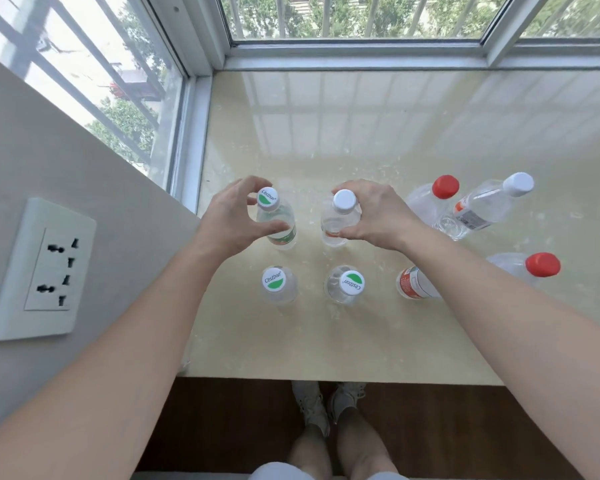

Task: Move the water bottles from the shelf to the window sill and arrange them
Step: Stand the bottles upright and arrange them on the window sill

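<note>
On the window sill [361, 133], the left grip [234, 220] is grasping a green-capped bottle [279, 221] and the right grip [374, 216] a white-capped bottle [342, 207], probably squaring them into a row.

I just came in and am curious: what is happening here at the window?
A person's left hand grips a green-capped bottle and the right hand a white-capped bottle, both upright at the window sill. Other bottles already stand on the sill, nearer and to the right.
</note>
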Available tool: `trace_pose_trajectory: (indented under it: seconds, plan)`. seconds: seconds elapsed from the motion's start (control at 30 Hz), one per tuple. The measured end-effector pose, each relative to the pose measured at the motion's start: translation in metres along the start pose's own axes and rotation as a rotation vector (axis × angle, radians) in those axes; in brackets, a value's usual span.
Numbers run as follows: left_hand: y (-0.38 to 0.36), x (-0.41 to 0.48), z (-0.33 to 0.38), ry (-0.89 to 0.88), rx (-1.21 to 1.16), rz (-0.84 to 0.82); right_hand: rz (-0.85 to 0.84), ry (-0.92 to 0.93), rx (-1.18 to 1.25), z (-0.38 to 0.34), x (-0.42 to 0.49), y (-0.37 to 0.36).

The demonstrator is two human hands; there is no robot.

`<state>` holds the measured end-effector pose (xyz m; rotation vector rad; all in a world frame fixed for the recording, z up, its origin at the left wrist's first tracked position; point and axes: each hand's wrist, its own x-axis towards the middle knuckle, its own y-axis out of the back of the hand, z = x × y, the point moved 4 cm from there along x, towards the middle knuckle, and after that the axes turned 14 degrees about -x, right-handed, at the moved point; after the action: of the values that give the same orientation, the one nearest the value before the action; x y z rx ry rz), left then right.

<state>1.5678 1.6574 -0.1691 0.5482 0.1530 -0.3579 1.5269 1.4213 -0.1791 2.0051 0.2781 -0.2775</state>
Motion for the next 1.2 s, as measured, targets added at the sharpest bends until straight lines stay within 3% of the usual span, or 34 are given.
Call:
trace_pose_trajectory:
  seconds: [0.47, 0.7, 0.9, 1.0, 1.07, 1.2]
  plan:
    - [0.011, -0.021, 0.015, -0.033, 0.094, 0.083, 0.011, -0.009, 0.018, 0.007, -0.007, 0.002]
    - [-0.006, -0.035, 0.106, -0.305, 0.375, 0.012, 0.174, -0.030, -0.109, 0.028, -0.080, 0.096]
    - [-0.085, -0.030, 0.179, -0.422, 0.378, -0.126, 0.286, -0.215, -0.165, 0.126, -0.143, 0.175]
    - [-0.114, -0.021, 0.183, -0.387, 0.410, -0.150, 0.261, -0.255, -0.169, 0.164, -0.142, 0.175]
    - [-0.152, -0.001, 0.181, -0.309, 0.441, -0.128, 0.183, -0.239, -0.146, 0.207, -0.125, 0.170]
    - [-0.166, 0.010, 0.162, -0.213, 0.466, -0.107, 0.017, -0.148, -0.170, 0.225, -0.100, 0.143]
